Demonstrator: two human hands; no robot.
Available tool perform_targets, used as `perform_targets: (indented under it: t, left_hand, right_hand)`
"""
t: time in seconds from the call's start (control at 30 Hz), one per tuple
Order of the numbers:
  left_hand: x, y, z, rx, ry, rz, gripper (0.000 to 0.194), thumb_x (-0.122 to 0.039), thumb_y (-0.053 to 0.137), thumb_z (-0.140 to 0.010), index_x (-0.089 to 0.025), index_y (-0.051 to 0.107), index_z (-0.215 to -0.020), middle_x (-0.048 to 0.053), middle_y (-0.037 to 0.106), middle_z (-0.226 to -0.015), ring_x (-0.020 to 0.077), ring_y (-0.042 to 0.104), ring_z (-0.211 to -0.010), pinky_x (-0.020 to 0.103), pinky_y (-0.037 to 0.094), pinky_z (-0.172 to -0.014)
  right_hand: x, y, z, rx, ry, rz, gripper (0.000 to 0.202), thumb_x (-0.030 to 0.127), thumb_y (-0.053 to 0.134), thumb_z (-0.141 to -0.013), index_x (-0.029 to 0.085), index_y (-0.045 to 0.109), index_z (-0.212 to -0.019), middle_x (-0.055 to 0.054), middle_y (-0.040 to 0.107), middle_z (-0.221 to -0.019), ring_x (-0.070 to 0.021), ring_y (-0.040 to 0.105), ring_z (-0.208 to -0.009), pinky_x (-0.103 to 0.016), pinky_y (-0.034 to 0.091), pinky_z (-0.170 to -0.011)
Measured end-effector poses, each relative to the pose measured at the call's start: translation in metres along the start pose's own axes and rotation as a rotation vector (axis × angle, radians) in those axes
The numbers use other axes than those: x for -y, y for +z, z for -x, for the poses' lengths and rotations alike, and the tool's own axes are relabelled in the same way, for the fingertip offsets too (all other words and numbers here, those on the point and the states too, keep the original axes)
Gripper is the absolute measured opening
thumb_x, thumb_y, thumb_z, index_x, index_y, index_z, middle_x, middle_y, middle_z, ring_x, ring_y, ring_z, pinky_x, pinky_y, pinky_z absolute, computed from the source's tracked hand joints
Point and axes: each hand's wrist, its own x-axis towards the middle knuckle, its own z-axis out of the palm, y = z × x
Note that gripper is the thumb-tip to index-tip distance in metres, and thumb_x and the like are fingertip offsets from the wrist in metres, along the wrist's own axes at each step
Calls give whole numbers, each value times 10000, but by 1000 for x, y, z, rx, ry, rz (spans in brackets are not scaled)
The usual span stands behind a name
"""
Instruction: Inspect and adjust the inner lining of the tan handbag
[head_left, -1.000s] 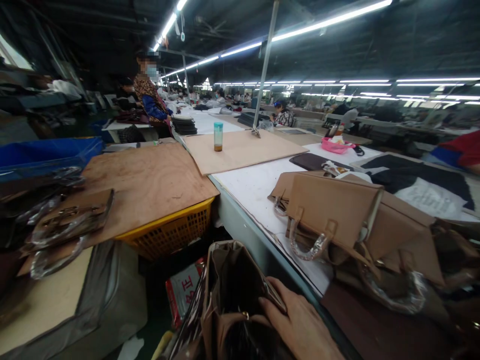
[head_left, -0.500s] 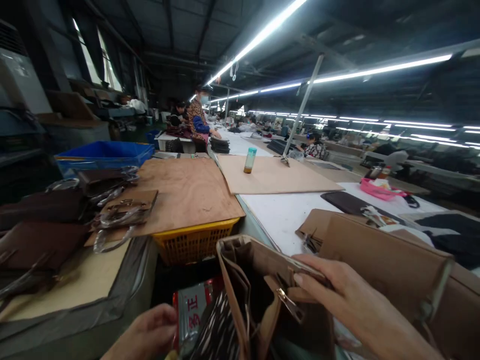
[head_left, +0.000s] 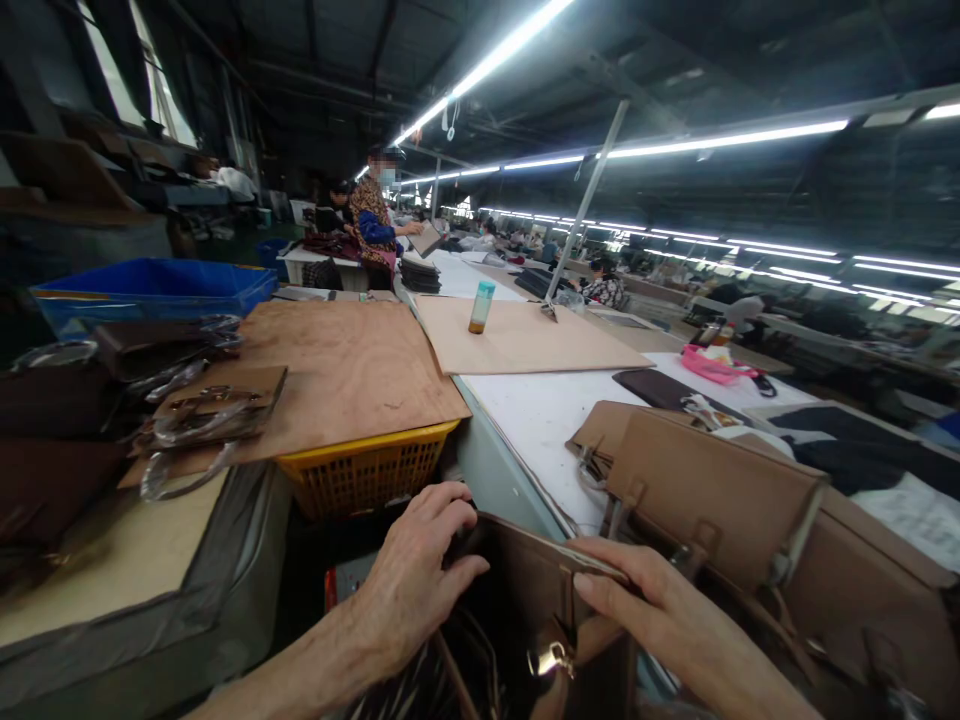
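Note:
A brown handbag stands with its mouth open in front of me, showing a dark inside and a gold zip pull. My right hand pinches its right-hand rim, thumb on the inner side. At the far left corner of the mouth, my left hand curls its fingers over the edge, its thumb reaching into the opening. That hand hides much of the bag's left side. Beneath my left wrist a red and silver packet is mostly covered.
More brown handbags lie on the white table at right. A bottle stands on a tan board. At left are a yellow basket, a blue bin and dark bags. A masked co-worker stands farther off.
My left hand has risen from beside the packet to the bag's mouth. My right hand keeps its hold on the rim. The co-worker has lifted a flat piece. My view has shifted right.

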Motion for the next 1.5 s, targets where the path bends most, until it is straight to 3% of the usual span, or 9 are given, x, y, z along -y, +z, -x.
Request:
perform_targets:
  t: [0.17,0.27,0.5,0.7,0.9,1.0,1.2,1.4,1.5]
  left_hand:
    - [10,-1,-3,109,1,-67,57,-167,613,-750,-184,559,-748,41,562,-1092,185,543,-948,296,426,-838]
    - [9,-13,-6,161,12,-23,138,-212,559,-806,-175,574,-674,29,575,-1044,158,558,-893,251,414,-799]
    - [8,-38,-6,457,-58,190,196,-170,521,-759,-149,499,-565,-10,585,-981,123,539,-822,204,379,-746]
    - [34,-17,3,537,-155,264,176,-155,525,-701,-144,457,-539,-16,597,-904,120,525,-775,201,366,-706]
    - [44,-6,3,537,-237,327,165,-158,509,-684,-147,453,-529,-9,595,-873,132,518,-795,204,367,-735]
    - [43,-4,3,551,-259,328,171,-167,513,-682,-148,454,-523,-9,592,-868,133,521,-794,203,366,-741]
    - [34,-4,9,577,-232,192,176,-176,500,-724,-151,488,-551,-20,585,-975,131,523,-835,197,355,-745]
    - [20,-8,17,593,-199,169,174,-139,509,-728,-151,508,-555,-13,535,-1125,141,532,-936,188,355,-802]
    - [17,-7,20,616,-181,143,167,-113,515,-732,-152,522,-569,-12,511,-1175,139,537,-962,185,357,-824]
  right_hand:
    - [14,-1,-5,181,-43,-168,331,389,501,-814,210,661,-1042,-46,671,-948,-280,563,-988,-378,432,-866]
    - [21,-4,-14,340,-92,-326,318,374,507,-841,184,645,-1055,-25,667,-833,-251,593,-912,-332,456,-799]
    - [-16,22,-29,549,78,-788,406,404,655,-740,147,636,-1054,-53,678,-884,-207,627,-841,-276,459,-756]
    - [-54,64,-30,607,120,-964,408,343,712,-672,120,643,-1006,-49,668,-876,-174,621,-800,-263,452,-755]
    - [-62,69,-32,624,79,-855,409,364,646,-697,141,637,-1039,-25,665,-922,-200,599,-867,-291,436,-790]
    - [-60,66,-30,541,29,-684,341,357,593,-746,152,647,-1012,-19,660,-893,-208,590,-854,-293,441,-758]
    - [-50,65,-4,72,18,-201,431,208,590,-735,234,540,-1163,-23,578,-1116,-217,515,-1034,-355,399,-916]
    - [-47,88,20,-244,-261,108,251,138,502,-808,224,544,-1040,-59,534,-1083,-222,516,-997,-364,458,-851]
    - [-47,97,22,-297,-343,158,234,98,467,-826,221,528,-1016,-60,537,-1033,-218,529,-942,-366,473,-809]
